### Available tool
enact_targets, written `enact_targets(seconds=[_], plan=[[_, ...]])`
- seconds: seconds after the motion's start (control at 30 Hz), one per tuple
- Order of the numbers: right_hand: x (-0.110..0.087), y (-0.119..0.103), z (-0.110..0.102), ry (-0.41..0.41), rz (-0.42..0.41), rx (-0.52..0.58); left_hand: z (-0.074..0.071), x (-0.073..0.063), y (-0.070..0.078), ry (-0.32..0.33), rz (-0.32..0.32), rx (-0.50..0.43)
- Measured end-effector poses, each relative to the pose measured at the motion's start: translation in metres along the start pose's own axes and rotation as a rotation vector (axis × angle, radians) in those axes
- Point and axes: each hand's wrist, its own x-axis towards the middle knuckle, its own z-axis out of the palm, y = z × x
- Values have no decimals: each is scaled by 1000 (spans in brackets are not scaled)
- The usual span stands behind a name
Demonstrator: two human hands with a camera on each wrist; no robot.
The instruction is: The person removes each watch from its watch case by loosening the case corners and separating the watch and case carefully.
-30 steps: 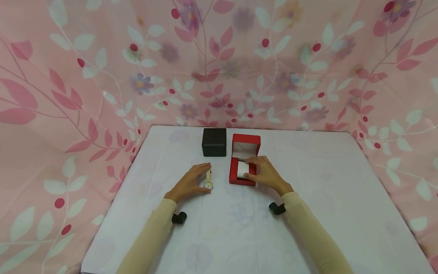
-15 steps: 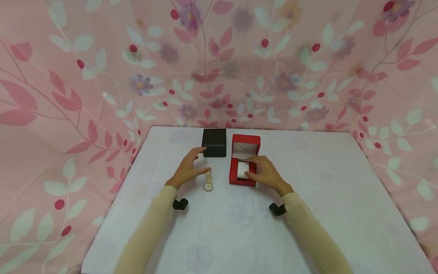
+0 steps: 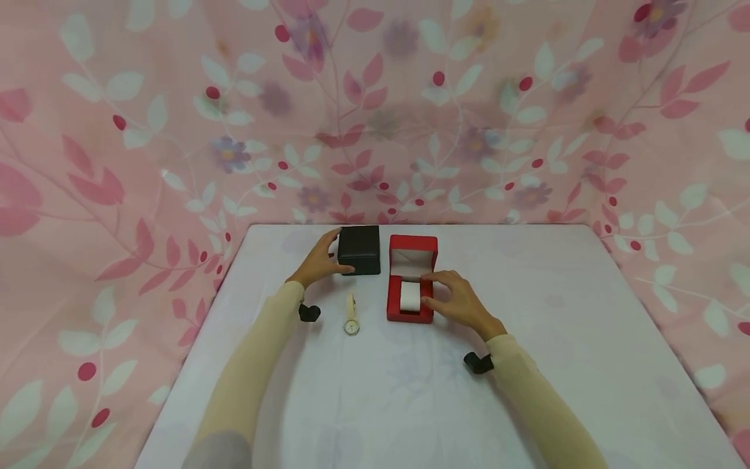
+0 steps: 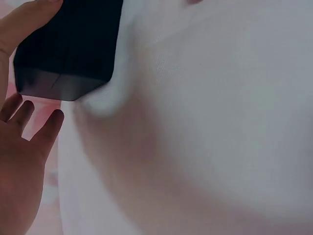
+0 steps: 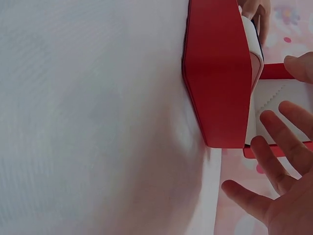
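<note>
A black box (image 3: pixel 359 251), closed, stands at the back of the table. Around its left side my left hand (image 3: pixel 315 263) is spread, thumb near the front edge and fingers toward the back. In the left wrist view the fingers (image 4: pixel 46 134) look apart from the black box (image 4: pixel 73 44), while the thumb overlaps its edge. A red watch box (image 3: pixel 413 243) stands with its lid up, a white cushion (image 3: pixel 410 296) inside. My right hand (image 3: pixel 461 303) is at its right side with fingers loosely spread. A wristwatch (image 3: pixel 351 326) with a pale strap lies in front of the black box.
A white cloth covers the table (image 3: pixel 375 404). Pink floral fabric (image 3: pixel 375 111) hangs behind it and along both sides. Each wrist carries a small black device; one device (image 3: pixel 309 312) is on the left wrist.
My left hand has left the wristwatch and moved up to the black box. The right hand has drawn slightly back from the cushion. The head view has shifted a little.
</note>
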Motion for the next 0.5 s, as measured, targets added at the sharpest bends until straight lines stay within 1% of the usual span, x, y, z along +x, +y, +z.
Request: enact_targets(seconds=[0.03,0.13,0.3,0.4,0.5], plan=[[-1,1,0,6,-9,14,1,3,-2,-13,-8,13],[-3,5,3,15,-45,6,3,12,-6,-33,-26,35],[-4,11,10,-42,-96,-96,4,24,-10,-47,-26,12],[-5,10,14,-53,-116,-122,3,26,-12,-51,-38,-11],[-4,8,14,-47,-108,-135,3,26,-12,-52,-54,-31]])
